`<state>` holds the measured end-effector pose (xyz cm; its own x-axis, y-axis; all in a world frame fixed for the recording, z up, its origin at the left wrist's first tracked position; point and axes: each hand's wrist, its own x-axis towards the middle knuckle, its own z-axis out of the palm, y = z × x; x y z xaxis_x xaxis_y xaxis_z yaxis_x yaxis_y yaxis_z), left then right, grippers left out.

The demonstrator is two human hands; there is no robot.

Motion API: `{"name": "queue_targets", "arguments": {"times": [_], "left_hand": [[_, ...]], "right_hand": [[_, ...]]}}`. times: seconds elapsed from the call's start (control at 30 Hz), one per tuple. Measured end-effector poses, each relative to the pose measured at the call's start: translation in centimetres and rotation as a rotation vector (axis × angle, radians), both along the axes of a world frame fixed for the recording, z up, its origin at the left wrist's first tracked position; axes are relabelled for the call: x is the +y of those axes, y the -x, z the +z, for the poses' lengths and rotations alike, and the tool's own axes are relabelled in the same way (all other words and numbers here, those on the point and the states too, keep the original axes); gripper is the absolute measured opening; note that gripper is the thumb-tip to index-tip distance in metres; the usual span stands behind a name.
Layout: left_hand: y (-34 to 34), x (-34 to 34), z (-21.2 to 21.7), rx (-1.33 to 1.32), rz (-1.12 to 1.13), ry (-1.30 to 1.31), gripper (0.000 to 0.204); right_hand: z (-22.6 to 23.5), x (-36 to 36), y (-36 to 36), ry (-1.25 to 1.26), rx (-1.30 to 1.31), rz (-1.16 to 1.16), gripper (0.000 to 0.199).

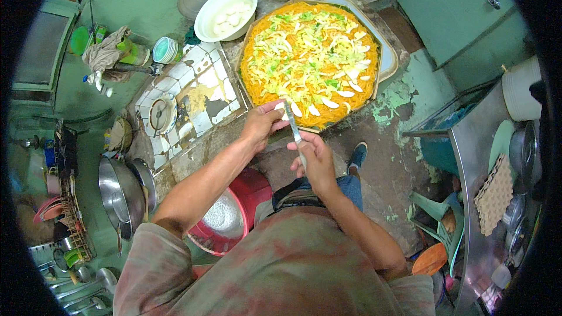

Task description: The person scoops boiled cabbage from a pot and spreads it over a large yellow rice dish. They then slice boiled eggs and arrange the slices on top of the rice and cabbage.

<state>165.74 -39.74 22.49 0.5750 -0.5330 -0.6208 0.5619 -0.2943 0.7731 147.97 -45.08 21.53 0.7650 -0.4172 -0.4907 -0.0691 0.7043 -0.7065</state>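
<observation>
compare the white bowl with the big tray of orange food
The white bowl looks much smaller than the tray. The bowl is rounded, while the tray has a many-sided outline. The bowl holds whole, pale egg-like pieces; the tray is spread with orange food under pale green shreds and white slices. Both are uncovered and hold food.

Moderate, diffuse light with fisheye-bent edges
</observation>
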Motion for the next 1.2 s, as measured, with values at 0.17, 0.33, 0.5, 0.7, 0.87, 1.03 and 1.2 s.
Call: {"name": "queue_targets", "arguments": {"times": [0.17, 0.33, 0.5, 0.7, 0.87, 1.03, 1.2], "left_hand": [[-1.3, 1.4, 0.4, 0.129, -0.027, 0.042, 0.038], [-3.3, 1.7, 0.4, 0.088, -0.025, -0.064, 0.033], [-3.9, 1.2, 0.2, -0.048, -0.074, -0.066, 0.034], [-5.5, 2.0, 0.8, 0.043, -0.111, -0.068, 0.032], [-8.0, 2.2, 0.8, 0.085, -0.111, -0.151, 0.030], [-7.5, 2.0, 0.8, -0.069, -0.036, -0.119, 0.035], [-4.8, 2.0, 2.4, -0.069, 0.013, 0.001, 0.032]], "right_hand": [[-0.7, 1.9, -0.3, 0.086, 0.036, 0.038, 0.028], [-2.6, 3.0, -3.2, 0.061, 0.070, 0.022, 0.030], [-1.1, 3.4, -4.6, -0.229, -0.031, -0.158, 0.036], [-0.8, 4.7, -4.5, -0.088, -0.002, -0.052, 0.035], [-2.7, 5.8, -7.2, -0.087, -0.021, -0.073, 0.034], [-1.3, 5.3, -9.5, -0.304, -0.081, -0.227, 0.031], [0.7, 2.4, -5.3, 0.000, -0.069, 0.054, 0.030]]}}
